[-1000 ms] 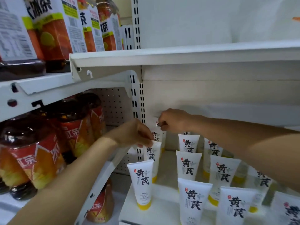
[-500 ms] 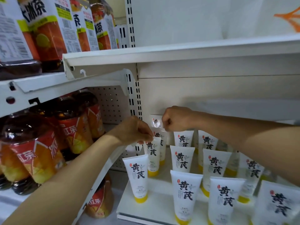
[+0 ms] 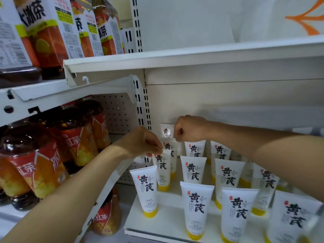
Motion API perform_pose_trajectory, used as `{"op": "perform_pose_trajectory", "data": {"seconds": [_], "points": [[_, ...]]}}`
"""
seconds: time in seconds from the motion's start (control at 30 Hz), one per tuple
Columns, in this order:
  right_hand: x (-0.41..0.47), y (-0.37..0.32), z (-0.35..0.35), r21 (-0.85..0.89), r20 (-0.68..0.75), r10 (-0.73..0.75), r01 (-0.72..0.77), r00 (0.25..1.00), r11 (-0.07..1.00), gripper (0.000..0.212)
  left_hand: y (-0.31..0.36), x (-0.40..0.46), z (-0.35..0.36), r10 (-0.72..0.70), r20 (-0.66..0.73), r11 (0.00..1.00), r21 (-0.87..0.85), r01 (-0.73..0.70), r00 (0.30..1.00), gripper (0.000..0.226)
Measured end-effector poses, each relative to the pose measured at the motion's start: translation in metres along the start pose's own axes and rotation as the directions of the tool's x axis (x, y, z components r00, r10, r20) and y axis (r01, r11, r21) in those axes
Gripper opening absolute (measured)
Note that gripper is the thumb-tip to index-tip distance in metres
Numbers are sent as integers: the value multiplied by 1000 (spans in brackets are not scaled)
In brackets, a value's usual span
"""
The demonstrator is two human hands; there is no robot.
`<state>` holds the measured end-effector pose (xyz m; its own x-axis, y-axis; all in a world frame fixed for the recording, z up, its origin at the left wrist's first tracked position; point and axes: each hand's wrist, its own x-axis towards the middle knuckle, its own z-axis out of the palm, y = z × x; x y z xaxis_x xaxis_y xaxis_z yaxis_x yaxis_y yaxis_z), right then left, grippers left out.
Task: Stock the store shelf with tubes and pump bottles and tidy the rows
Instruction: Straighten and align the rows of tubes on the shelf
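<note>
Head view: two hands are seen at the back of the left-hand row of white tubes on the lower shelf. The top edge of the second tube is pinched between thumb and fingertips of the left hand. The right hand is closed in a fist around the top of the rearmost tube, which is held up against the back panel, above the tube standing in front of it.

Judgement on the step in hand: the rear tube is best lowered straight down onto its yellow cap, label forward, close behind the third tube, while the second tube is kept steady so that the row does not topple. Neighbouring rows stand just beside, so sideways sweep of the wrist should be avoided.

Contents: the lower shelf carries several rows of identical cap-down tubes, the front-left tube standing upright. No pump bottles can be made out. The bay to the left holds iced tea bottles on two levels.
</note>
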<state>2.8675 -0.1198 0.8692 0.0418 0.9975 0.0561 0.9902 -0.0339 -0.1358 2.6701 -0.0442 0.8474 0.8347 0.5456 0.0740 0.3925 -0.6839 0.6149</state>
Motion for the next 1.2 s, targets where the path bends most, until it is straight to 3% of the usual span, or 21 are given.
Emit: {"op": "perform_pose_trajectory", "data": {"seconds": [0.13,0.2,0.27,0.33,0.4,0.53,0.83,1.2], "points": [[0,0,1,-5,11,-14,14,1000,1000,12,1,-1,1,-5,7,1000,-10,5,1000,7],[0,1,0,3,9,-3,3,1000,1000,21,-1,0,1,-11,13,1000,-23,11,1000,8],[1,2,-3,20,-48,35,-34,998,999,39,-2,0,2,-13,15,1000,-27,14,1000,7],[6,7,-8,28,-169,81,-77,982,997,45,-4,1,3,-9,11,1000,-22,9,1000,7],[10,13,-13,5,-255,105,-108,961,994,39,-5,1,5,-8,18,1000,-13,8,1000,8],[19,19,-18,-40,-276,138,-155,951,987,22,-9,2,5,10,43,1000,0,-10,999,12],[49,32,0,-63,-189,176,-191,966,980,24,-15,5,1,50,37,988,-146,-44,998,11],[76,26,14,-145,-201,114,-144,973,979,15,-18,11,0,79,116,983,-171,-58,990,16]]}}
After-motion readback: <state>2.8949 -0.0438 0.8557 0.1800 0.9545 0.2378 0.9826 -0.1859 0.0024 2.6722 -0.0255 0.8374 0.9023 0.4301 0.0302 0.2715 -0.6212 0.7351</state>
